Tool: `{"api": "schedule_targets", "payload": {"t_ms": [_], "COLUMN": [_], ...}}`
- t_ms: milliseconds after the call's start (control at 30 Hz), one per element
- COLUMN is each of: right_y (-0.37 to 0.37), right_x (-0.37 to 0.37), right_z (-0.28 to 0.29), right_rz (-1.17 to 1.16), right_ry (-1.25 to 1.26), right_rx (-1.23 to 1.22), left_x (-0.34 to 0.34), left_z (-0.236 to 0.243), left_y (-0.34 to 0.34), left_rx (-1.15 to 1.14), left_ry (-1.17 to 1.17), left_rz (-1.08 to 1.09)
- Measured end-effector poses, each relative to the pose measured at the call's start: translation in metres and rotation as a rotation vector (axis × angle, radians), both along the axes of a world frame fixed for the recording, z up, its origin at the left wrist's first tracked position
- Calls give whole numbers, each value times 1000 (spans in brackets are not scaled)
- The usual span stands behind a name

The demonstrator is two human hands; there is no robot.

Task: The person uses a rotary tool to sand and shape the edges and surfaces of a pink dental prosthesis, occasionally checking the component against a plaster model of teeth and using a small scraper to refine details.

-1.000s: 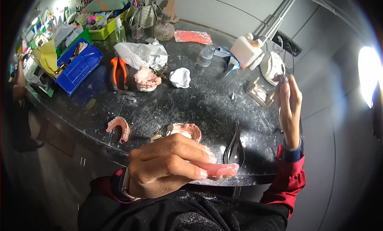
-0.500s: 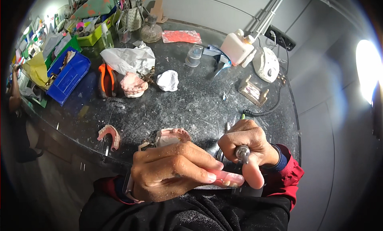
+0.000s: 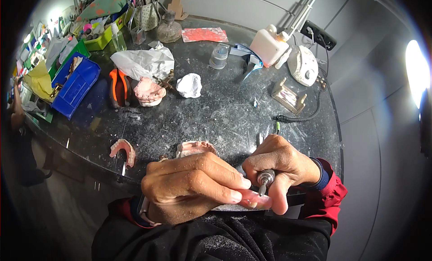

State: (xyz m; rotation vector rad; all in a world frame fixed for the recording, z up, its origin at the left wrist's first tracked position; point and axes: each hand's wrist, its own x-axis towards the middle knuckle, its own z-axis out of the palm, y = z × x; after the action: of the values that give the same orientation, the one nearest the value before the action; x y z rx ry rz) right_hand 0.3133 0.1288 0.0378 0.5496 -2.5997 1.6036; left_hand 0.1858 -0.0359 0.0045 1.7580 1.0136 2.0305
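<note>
My left hand (image 3: 195, 184) pinches a pink denture (image 3: 258, 200) between thumb and fingers, with a few teeth showing along its lower edge. Closed round a rotary handpiece (image 3: 266, 176), my right hand (image 3: 281, 164) holds the metal bur at the denture's upper edge; it looks to be touching. The right thumb lies beside the denture's right end. Just beyond my left hand sits a dental cast (image 3: 194, 147), partly hidden by the fingers. Another denture (image 3: 123, 152), with a full arch of teeth, lies near the table's front left edge.
Orange-handled pliers (image 3: 119, 89), a pink plaster cast (image 3: 149, 92) and a white plaster piece (image 3: 189, 86) stand farther back. At the left is a blue bin (image 3: 76, 87). A white control unit (image 3: 302, 67) with a coiled cord and a small holder (image 3: 288, 97) are at the right.
The handpiece has tilted and its bur has come down onto the denture. Both hands have shifted slightly left, and the right thumb has moved closer to the denture.
</note>
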Motion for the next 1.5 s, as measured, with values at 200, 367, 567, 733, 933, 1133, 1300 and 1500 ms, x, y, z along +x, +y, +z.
{"api": "schedule_targets", "payload": {"t_ms": [200,367,567,733,933,1133,1300,1500], "right_y": [-1,-7,-6,-6,-6,-5,-5,-6], "right_x": [-1,-1,-1,-2,-1,-2,-1,0], "right_z": [1,-3,-5,-6,-4,-3,-3,10], "right_rz": [24,-58,-77,-66,-94,-118,-122,-110], "right_ry": [63,200,212,253,379,326,338,400], "right_rx": [46,56,40,67,126,146,195,318], "left_x": [2,2,-1,-1,0,-1,-4,-4], "left_z": [0,-1,1,0,-3,0,-3,-2], "left_y": [0,1,1,1,2,0,2,-3], "left_rx": [8,25,24,43,68,50,50,18], "left_ry": [-36,-22,11,-4,-12,-4,-18,17], "left_rz": [-17,-13,-23,-28,11,18,-12,38]}}
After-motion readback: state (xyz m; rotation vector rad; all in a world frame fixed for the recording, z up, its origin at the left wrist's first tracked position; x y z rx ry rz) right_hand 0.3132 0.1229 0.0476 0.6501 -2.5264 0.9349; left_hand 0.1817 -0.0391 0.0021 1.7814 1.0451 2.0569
